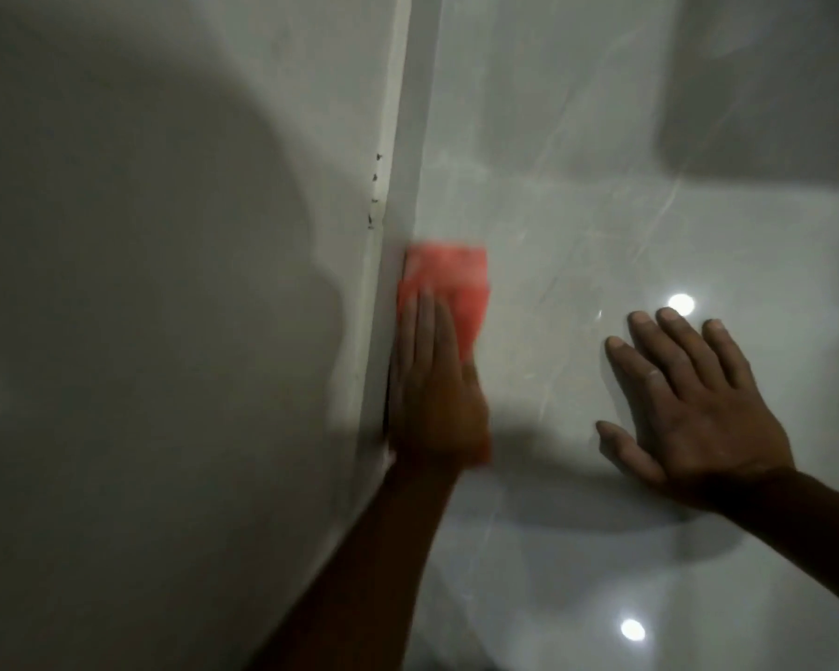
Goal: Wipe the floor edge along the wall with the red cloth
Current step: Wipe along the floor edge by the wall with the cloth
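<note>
The red cloth [451, 283] lies folded flat on the glossy grey floor, its left side against the skirting strip [398, 196] at the foot of the wall [165, 283]. My left hand [434, 385] presses flat on the near half of the cloth, fingers together and pointing away from me, its outer edge touching the skirting. It is blurred by motion. My right hand [688, 404] rests palm down on the bare floor to the right, fingers spread, holding nothing.
The floor edge runs from bottom left up to the top centre. Small dark marks [375, 191] dot the wall just above the skirting, beyond the cloth. Ceiling lights reflect off the polished tiles [601, 162]. A dark shadow [771, 89] covers the far right.
</note>
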A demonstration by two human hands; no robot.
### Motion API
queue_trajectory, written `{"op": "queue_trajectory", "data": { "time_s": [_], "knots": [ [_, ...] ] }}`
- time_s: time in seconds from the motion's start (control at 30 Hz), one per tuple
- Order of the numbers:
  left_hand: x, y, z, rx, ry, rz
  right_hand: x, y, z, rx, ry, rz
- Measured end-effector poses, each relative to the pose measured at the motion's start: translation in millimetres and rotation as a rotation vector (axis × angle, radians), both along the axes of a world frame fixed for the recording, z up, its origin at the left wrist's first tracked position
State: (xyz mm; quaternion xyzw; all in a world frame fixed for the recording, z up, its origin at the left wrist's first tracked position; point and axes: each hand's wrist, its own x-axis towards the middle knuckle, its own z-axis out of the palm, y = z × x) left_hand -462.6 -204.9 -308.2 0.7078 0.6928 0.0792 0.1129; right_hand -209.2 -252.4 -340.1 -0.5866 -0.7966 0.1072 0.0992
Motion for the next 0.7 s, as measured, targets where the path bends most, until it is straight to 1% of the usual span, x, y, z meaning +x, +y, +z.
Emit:
{"op": "queue_trajectory", "data": {
  "time_s": [0.07,0.1,0.13,0.17,0.2,0.27,0.33,0.4,0.43,0.47,0.5,0.53,0.6,0.67,0.7],
  "knots": [
    [-25,-89,13,-0.118,0.082,-0.023,1,0,-1,-0.006,0.004,0.002],
    [-32,-113,16,-0.194,0.089,-0.043,1,0,-2,-0.007,0.002,-0.001],
    [-37,-118,14,-0.252,0.087,-0.068,1,0,-3,-0.004,-0.001,-0.004],
    [-35,-105,9,-0.252,0.091,-0.089,1,0,-3,-0.002,-0.006,-0.002],
    [-28,-76,5,-0.208,0.096,-0.105,1,0,-3,-0.003,-0.008,0.002],
    [-1,17,-2,-0.062,0.082,-0.146,1,1,-1,-0.005,-0.008,0.007],
    [32,131,-6,-0.049,0.043,-0.138,1,0,0,-0.006,-0.008,0.003],
    [59,243,-13,0.002,0.000,-0.058,0,1,0,0.001,-0.007,-0.001],
    [71,292,-12,-0.044,-0.041,-0.022,0,0,-1,0.005,-0.015,0.001],
    [80,327,-11,-0.129,-0.091,-0.002,0,0,-3,0.005,-0.020,0.002],
    [82,346,-6,-0.216,-0.103,-0.011,0,0,-4,0.004,-0.017,0.001],
    [81,353,-3,-0.245,-0.131,-0.007,1,0,-5,0.006,-0.016,0.004],
    [72,327,-5,-0.166,-0.058,-0.080,1,-1,-4,0.014,-0.016,0.003],
    [54,254,-11,0.028,-0.020,-0.115,0,0,-3,0.014,-0.019,0.000],
    [40,204,-14,0.079,-0.012,-0.128,0,-1,-2,0.009,-0.024,0.001]
  ]
}}
